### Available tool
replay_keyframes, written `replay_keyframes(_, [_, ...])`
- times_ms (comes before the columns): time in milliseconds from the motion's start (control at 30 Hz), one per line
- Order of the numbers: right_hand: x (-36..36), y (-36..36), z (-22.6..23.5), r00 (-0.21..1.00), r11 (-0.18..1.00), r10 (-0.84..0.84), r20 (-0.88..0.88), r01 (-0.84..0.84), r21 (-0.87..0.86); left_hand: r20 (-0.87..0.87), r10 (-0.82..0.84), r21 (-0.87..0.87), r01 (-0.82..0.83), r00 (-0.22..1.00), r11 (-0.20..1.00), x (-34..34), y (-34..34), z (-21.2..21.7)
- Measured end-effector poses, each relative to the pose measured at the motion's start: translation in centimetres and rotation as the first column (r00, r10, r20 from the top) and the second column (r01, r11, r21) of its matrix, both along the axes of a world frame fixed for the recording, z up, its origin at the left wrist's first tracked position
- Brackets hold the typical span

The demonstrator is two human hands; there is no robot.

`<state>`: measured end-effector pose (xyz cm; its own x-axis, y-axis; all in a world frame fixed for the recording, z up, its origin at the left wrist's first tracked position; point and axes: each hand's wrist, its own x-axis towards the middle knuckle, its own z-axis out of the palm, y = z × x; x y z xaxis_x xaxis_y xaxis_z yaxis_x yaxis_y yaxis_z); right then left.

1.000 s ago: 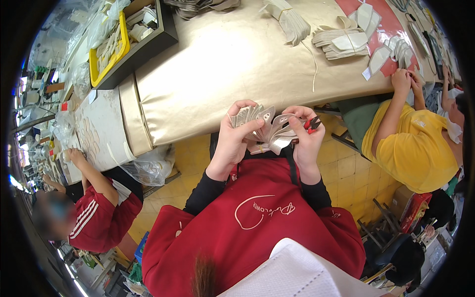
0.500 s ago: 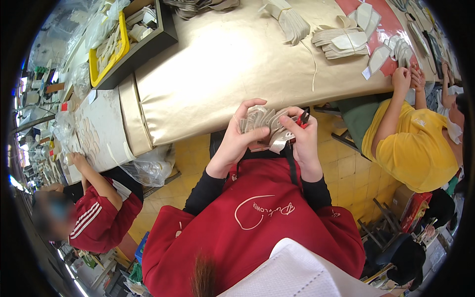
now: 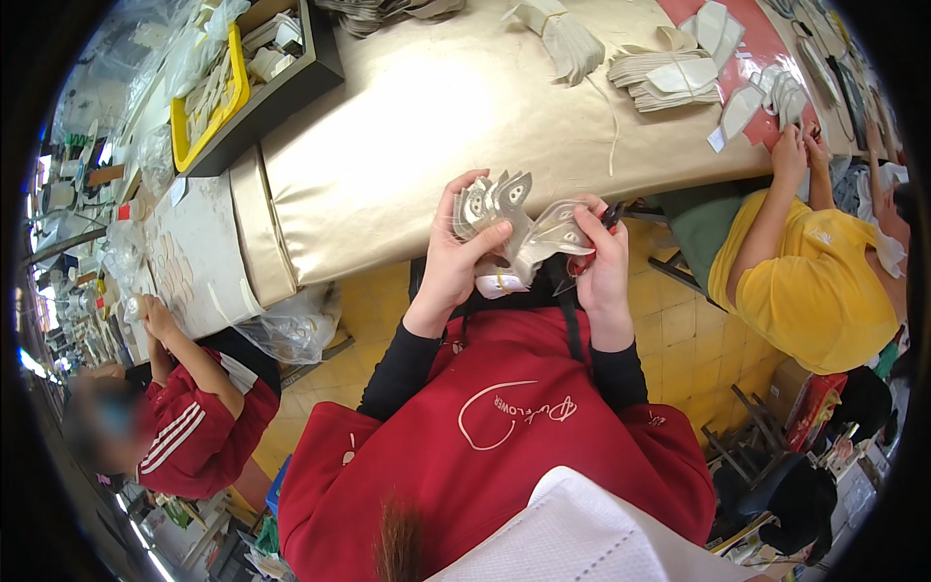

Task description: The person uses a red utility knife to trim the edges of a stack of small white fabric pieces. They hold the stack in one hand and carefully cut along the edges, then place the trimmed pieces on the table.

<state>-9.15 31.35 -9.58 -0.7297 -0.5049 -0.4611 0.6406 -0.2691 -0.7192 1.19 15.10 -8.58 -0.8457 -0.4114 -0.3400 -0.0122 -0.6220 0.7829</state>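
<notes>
My left hand (image 3: pixel 454 267) is closed round a stack of pale grey-beige cut pieces (image 3: pixel 497 199), thumb across its front. The pieces fan out at the top, with small holes showing in some. A yellowish band circles the white lower end of the stack. Thumb and fingers of my right hand (image 3: pixel 606 257) pinch the fanned right side of the same bundle (image 3: pixel 558 233). Tucked in that hand is a small red-and-black hand tool (image 3: pixel 582 262) that looks like snips, its dark point facing down. Both hands are just off the table's near edge, above my lap.
A gold-covered table (image 3: pixel 388 165) stretches ahead, bearing tied bundles of pieces (image 3: pixel 664 80) at the far right. A black tray (image 3: pixel 325 68) and yellow basket (image 3: pixel 184 145) stand far left. Co-workers sit either side, one in a yellow shirt (image 3: pixel 815 281), one in a red top (image 3: pixel 204 427).
The bundle has been spread and turned, so its fanned tops and holes now show. My right hand has shifted slightly right, and the tool in it has turned, its point now downward.
</notes>
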Motion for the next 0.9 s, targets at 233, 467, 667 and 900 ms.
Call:
replay_keyframes(233, [-0.8,0.2,1.7,0.888,0.961,-0.001,-0.459,0.129,0.247,0.047,0.041,-0.179,-0.032,0.998,0.983,0.0,-0.8,1.1])
replay_keyframes(467, [-0.5,-1.5,2.9,0.723,0.931,0.240,-0.647,0.018,0.366,0.135,-0.087,-0.283,0.123,0.987,0.951,0.0,-0.2,1.9])
replay_keyframes(667, [-0.3,-1.0,0.9,0.815,0.935,0.214,-0.538,-0.011,0.356,0.076,0.019,0.000,-0.019,0.997,1.000,0.4,-1.1,1.9])
replay_keyframes(900, [-0.5,-0.6,0.9,0.852,0.928,0.258,-0.456,-0.088,0.362,0.118,-0.005,-0.054,0.011,0.993,0.998,0.4,-1.3,1.8])
